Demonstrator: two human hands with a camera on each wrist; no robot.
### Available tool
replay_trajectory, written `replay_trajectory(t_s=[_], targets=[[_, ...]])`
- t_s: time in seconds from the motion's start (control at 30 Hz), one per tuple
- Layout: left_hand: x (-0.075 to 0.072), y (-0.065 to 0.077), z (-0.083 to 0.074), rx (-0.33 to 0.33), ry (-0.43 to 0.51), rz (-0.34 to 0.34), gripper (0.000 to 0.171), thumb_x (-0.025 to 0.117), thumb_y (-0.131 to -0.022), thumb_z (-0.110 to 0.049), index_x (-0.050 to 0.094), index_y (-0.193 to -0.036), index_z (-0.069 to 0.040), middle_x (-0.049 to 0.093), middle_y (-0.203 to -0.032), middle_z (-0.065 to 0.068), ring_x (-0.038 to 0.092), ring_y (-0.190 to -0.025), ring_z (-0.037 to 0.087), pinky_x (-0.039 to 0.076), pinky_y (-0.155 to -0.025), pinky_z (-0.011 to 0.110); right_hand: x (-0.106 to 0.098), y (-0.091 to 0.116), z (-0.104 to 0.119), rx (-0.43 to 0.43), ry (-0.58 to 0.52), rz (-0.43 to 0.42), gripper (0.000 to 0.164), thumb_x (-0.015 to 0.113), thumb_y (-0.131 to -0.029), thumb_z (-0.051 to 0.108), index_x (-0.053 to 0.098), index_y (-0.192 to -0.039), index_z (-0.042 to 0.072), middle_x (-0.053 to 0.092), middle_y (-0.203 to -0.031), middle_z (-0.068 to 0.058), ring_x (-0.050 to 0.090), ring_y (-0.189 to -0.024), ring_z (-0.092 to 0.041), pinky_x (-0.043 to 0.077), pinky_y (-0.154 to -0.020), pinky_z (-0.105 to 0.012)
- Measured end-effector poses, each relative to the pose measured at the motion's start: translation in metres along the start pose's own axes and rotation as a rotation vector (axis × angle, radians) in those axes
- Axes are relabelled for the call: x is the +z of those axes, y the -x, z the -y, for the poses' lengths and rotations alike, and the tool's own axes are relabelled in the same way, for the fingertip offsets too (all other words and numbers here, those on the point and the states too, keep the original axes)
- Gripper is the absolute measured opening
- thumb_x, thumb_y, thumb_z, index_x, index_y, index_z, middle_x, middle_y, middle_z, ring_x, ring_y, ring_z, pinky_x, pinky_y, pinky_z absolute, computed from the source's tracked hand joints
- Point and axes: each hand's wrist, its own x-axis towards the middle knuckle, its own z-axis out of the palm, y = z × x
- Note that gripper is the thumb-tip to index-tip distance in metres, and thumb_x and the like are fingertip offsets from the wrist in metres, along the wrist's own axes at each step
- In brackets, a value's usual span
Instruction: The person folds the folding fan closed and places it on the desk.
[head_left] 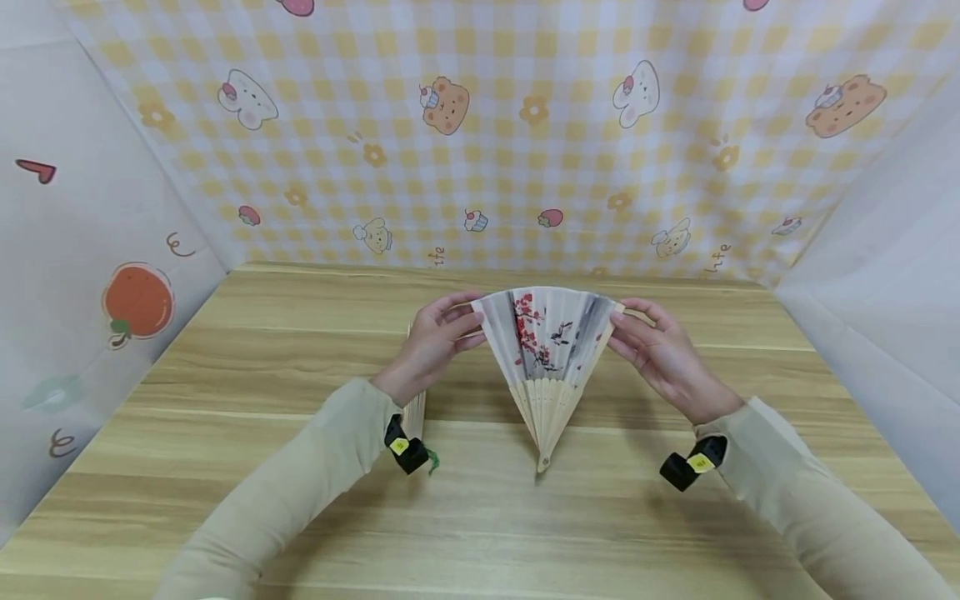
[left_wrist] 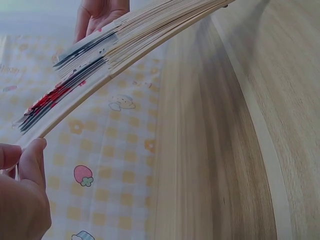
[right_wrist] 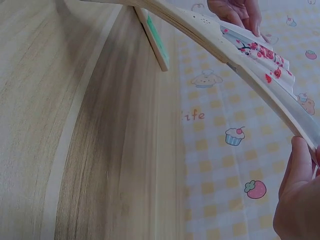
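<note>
A folding fan (head_left: pixel 551 342) is spread partway between both hands, its pleated leaf painted with red blossoms and a dark bird. Its pale wooden ribs run together at the pivot, pointing toward the person. My left hand (head_left: pixel 433 342) pinches the leaf's left outer edge between thumb and fingers. At the opposite edge, my right hand (head_left: pixel 663 354) pinches the upper corner the same way. In the left wrist view the pleats of the fan (left_wrist: pixel 90 67) appear edge-on, still partly folded. The right wrist view shows an outer rib of the fan (right_wrist: pixel 215 47) running toward the right hand.
Another folded fan (head_left: pixel 414 417) with a green tassel (head_left: pixel 433 460) lies on the wooden table (head_left: pixel 480 533), partly hidden under the left wrist. A yellow checked cloth (head_left: pixel 495 158) hangs behind the table. White sheets (head_left: pixel 97 250) hang at the sides.
</note>
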Motion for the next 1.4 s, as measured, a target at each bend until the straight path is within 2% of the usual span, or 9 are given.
replay_trajectory(t_s=[0.2,0.37,0.8,1.07,1.4], targets=[[0.003,-0.001,0.001,-0.012,0.002,0.01,0.033,0.048,-0.087,0.005,0.045,-0.121,0.004,0.052,-0.102,0.01,0.058,-0.087,0.017,0.05,-0.077,0.024,0.0,0.0,-0.002,0.001,-0.015,0.016,0.014,0.051,-0.086,-0.005,0.054,-0.095,0.005,0.063,-0.089,-0.009,0.063,-0.081,-0.018,0.051,-0.074,-0.027],[0.006,-0.003,0.004,-0.021,-0.013,0.009,0.035,0.049,-0.087,0.004,0.044,-0.122,0.003,0.053,-0.102,0.009,0.056,-0.088,0.016,0.05,-0.076,0.024,0.002,0.0,-0.003,0.011,0.021,0.013,0.014,0.051,-0.086,-0.004,0.055,-0.094,0.007,0.063,-0.088,-0.008,0.063,-0.08,-0.017,0.051,-0.073,-0.026],[0.014,-0.004,0.007,-0.038,-0.061,-0.004,0.035,0.051,-0.087,0.002,0.047,-0.122,0.001,0.053,-0.101,0.006,0.055,-0.087,0.015,0.051,-0.074,0.024,0.008,-0.001,-0.007,0.029,0.073,0.026,0.013,0.051,-0.087,-0.004,0.053,-0.094,0.007,0.062,-0.089,-0.007,0.062,-0.082,-0.017,0.051,-0.076,-0.027],[0.017,-0.004,0.007,-0.048,-0.079,-0.009,0.033,0.052,-0.087,0.001,0.05,-0.119,-0.002,0.053,-0.101,0.006,0.056,-0.088,0.015,0.049,-0.08,0.029,0.011,-0.001,-0.008,0.04,0.103,0.015,0.013,0.052,-0.086,-0.002,0.052,-0.095,0.007,0.062,-0.09,-0.007,0.062,-0.082,-0.017,0.051,-0.076,-0.027],[0.023,-0.006,0.009,-0.059,-0.103,-0.013,0.032,0.054,-0.086,0.0,0.052,-0.118,-0.003,0.055,-0.099,0.005,0.056,-0.086,0.015,0.05,-0.076,0.026,0.015,0.0,-0.01,0.048,0.136,0.03,0.012,0.052,-0.087,-0.001,0.053,-0.095,0.008,0.061,-0.09,-0.006,0.061,-0.082,-0.017,0.05,-0.077,-0.027]])
